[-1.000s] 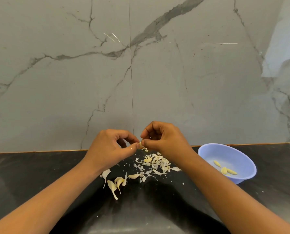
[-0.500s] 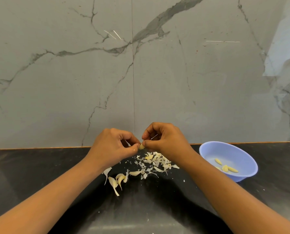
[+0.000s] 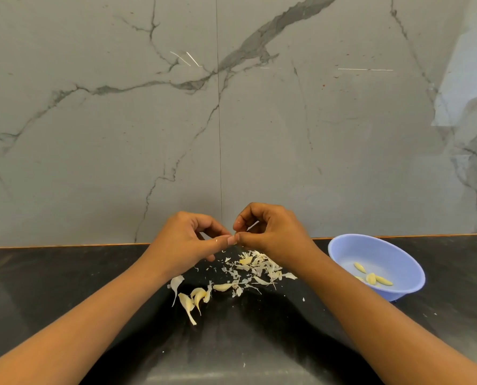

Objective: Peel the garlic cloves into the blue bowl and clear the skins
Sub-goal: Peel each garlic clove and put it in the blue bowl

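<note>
Forearms: both were bare and reached in from the near edge of the tabletop [image 3: 65, 287], angling toward each other near its middle.
Unpeeled cloves: a few garlic cloves [image 3: 188, 300] with long papery tails lay between the forearms, closer to the left one. Some of them touched.
Skins: a loose heap of skins [image 3: 256, 266] lay just beyond those cloves. It sat under the hands and spread toward the right wrist, with small flakes scattered around it.
Left hand: the left hand [image 3: 184, 240] was raised over the heap with its fingers curled. Its thumb and forefinger were pressed tip to tip in a pinch.
Right hand: the right hand [image 3: 273, 232] was raised at the same height, also with curled fingers. Its thumb and forefinger met the left hand's fingertips.
Held piece: a tiny pale bit [image 3: 235, 235] showed where the fingertips of both hands closed on it. Most of it was hidden, so I could not tell whether it was clove or skin.
Sliver: a thin white sliver [image 3: 252, 225] stuck out inside the curl of the right hand.
Bowl: the blue bowl [image 3: 370, 250] stood near the far edge of the tabletop, just right of the right forearm and apart from the heap.
Peeled cloves: several yellowish peeled cloves [image 3: 372, 277] lay together in the bottom of the bowl.
Wall: a grey marble wall [image 3: 287, 134] with dark veins rose from the far edge.
</note>
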`<action>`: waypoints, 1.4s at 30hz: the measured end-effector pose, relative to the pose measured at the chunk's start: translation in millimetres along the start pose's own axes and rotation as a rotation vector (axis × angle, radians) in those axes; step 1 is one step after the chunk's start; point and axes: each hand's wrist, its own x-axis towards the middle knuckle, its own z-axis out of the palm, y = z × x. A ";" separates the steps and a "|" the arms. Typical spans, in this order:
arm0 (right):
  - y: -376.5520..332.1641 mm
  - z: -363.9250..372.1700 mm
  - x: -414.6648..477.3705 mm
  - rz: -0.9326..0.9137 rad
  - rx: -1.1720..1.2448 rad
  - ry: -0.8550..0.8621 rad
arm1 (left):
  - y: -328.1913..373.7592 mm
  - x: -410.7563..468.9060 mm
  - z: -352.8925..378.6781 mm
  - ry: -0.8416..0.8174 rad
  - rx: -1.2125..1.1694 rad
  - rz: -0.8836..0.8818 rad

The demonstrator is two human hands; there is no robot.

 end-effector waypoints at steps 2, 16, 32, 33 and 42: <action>0.7 0.1 0.2 0.000 -0.003 0.010 | -0.6 -0.7 0.3 0.006 0.026 0.023; 3.0 3.9 -1.0 0.109 0.272 0.101 | -5.7 -0.7 8.2 0.156 0.117 0.024; 4.2 9.0 -2.6 -0.036 0.084 0.122 | -0.6 -0.3 4.4 0.085 -0.412 -0.207; 4.5 9.7 -2.6 -0.028 0.101 0.111 | -0.4 -0.5 4.2 0.093 -0.426 -0.212; 5.8 14.9 -3.3 -0.005 0.101 0.084 | -1.4 0.4 5.7 0.111 -0.592 -0.361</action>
